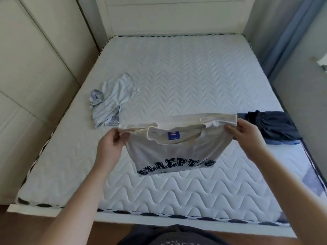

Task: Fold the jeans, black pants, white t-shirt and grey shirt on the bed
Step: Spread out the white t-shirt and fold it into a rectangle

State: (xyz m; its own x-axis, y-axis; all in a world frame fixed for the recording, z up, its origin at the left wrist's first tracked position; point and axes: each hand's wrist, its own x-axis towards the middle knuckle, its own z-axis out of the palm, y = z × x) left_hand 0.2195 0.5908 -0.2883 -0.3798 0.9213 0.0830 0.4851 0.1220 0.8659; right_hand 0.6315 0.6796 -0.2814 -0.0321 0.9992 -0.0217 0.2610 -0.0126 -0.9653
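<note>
Both hands hold the t-shirt (177,145) up above the bed (185,76) at the middle of the frame. The left hand (110,147) pinches its left top corner, thumb in front and fingers curled behind the cloth. The right hand (247,137) pinches the right top corner the same way, thumb on the near side. The shirt hangs between them with its collar and a blue label (174,135) facing the camera, and dark block lettering (177,167) runs across its lower edge, which seems to touch the mattress, though that is hard to tell from this angle.

At middle left of the frame a pale, crumpled shirt (111,101) lies loose on the bed, well apart from the hands. At the right edge of the bed a dark pile (272,126) lies just behind the right hand; it looks like the pants over a strip of blue denim (283,142).

A white headboard (177,15) stands at the top of the frame.
</note>
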